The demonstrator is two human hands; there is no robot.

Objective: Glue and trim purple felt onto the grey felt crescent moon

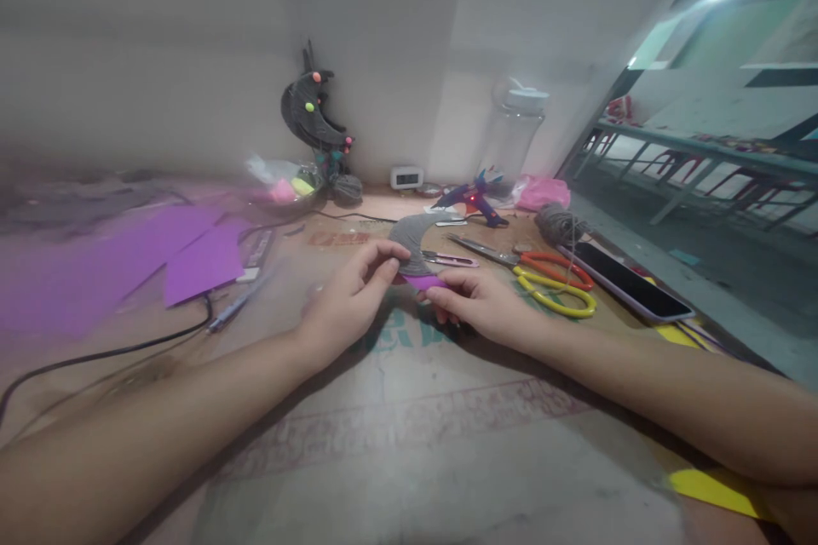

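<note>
Between my two hands is a crescent moon shape [409, 238], mostly wrapped in grey yarn, with a bare purple stretch at its lower end. My left hand [358, 289] pinches its lower left edge between thumb and fingers. At the purple tip, my right hand [469, 300] grips with thumb and fingertips; some of those fingers are hidden underneath. Just behind the crescent lie thread snips [451, 260]. Scissors with orange and yellow handles [555, 281] rest to the right, beyond my right hand.
Purple sheets [204, 260], a pen [239, 306] and a black cable [128, 349] lie left. Behind stand a decorated dark moon [307, 111], a small clock [407, 178], a glue gun [476, 200] and a bottle [515, 136]. Grey yarn [561, 224] and a phone [626, 281] lie right.
</note>
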